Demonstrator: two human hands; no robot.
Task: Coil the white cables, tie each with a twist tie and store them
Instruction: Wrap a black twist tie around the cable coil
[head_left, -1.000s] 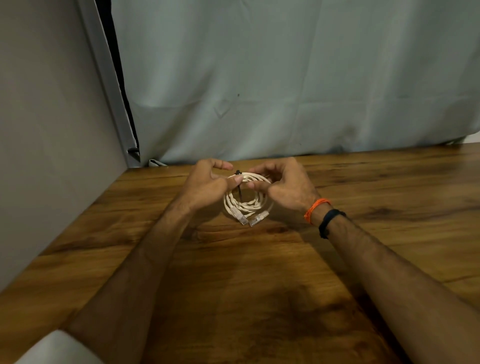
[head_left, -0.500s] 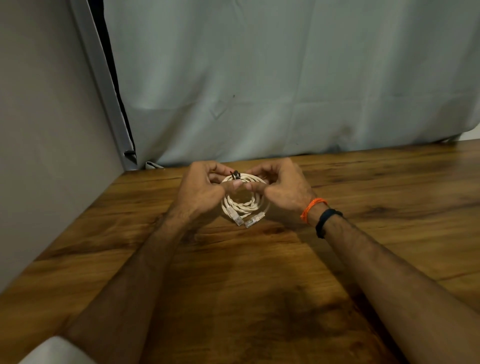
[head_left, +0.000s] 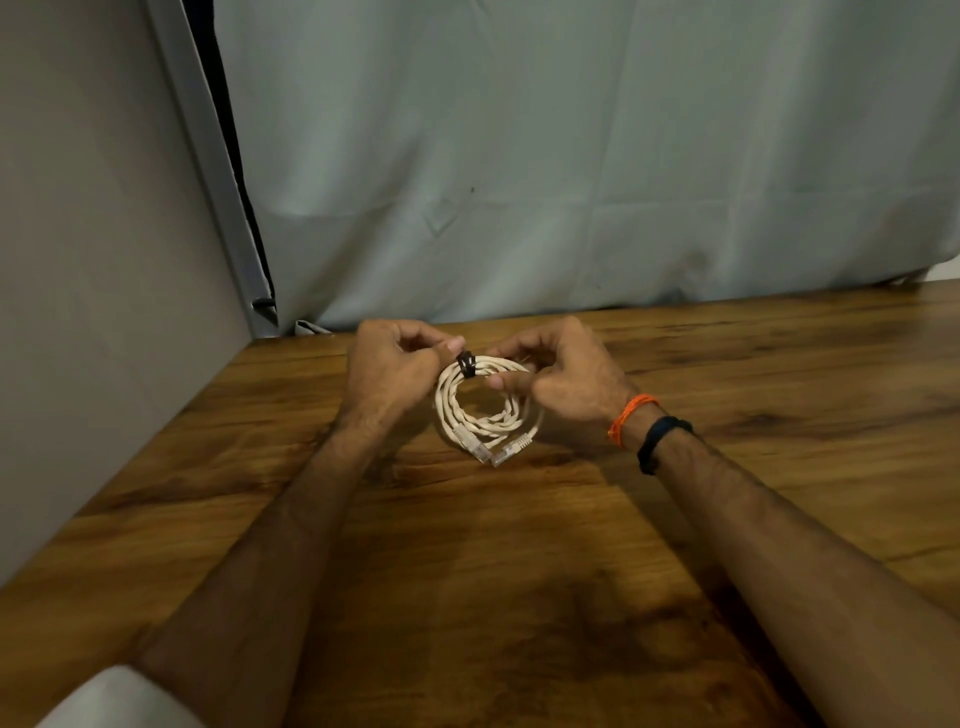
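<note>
coiled white cable (head_left: 485, 413) on table (head_left: 519, 571), black tie (head_left: 466, 364) at coil's far edge, left hand (head_left: 389, 371) pinching beside tie, right hand (head_left: 563, 379) gripping coil

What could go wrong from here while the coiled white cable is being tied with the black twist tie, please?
The twist tie wraps only one spot of the coiled cable; if it is loose, the loops could spring apart once the left hand and right hand let go. The two connector ends hang free below and might snag.

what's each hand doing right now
left hand: fingers curled, gripping the coiled white cable by the black twist tie.
right hand: pinching the coil's right side.
</note>
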